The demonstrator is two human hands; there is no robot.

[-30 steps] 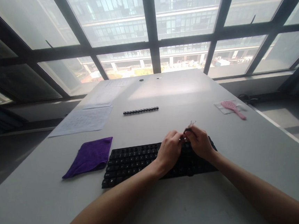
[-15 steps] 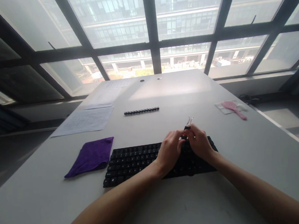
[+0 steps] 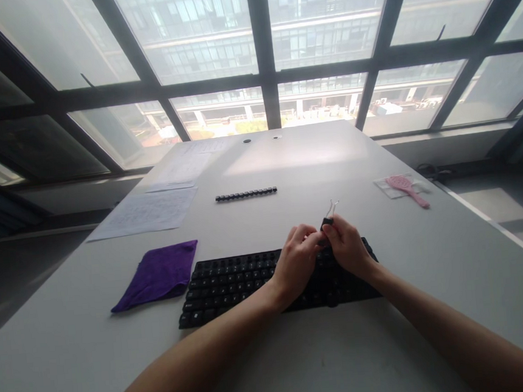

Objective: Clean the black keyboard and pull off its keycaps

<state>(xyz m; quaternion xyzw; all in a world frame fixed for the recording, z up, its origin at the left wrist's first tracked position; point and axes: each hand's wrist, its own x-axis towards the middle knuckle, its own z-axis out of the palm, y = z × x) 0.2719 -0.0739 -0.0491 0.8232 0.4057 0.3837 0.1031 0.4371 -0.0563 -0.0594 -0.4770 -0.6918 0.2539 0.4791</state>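
A black keyboard (image 3: 232, 281) lies on the grey table (image 3: 303, 363) in front of me. Both hands meet above its right part. My right hand (image 3: 349, 248) pinches a small wire keycap puller (image 3: 329, 213) whose metal loops stick up, with a dark keycap in it. My left hand (image 3: 296, 261) has its fingers closed beside it, touching the same small piece at the fingertips. A row of black keycaps (image 3: 246, 193) lies farther back on the table.
A purple cloth (image 3: 158, 273) lies left of the keyboard. Paper sheets (image 3: 146, 212) sit at the back left. A pink brush (image 3: 406, 188) on a clear packet rests at the right. Large windows stand behind the table.
The puller in my right hand has risen slightly off the keyboard and turned more upright. My left fingers have come up to it. Nothing else on the table moved.
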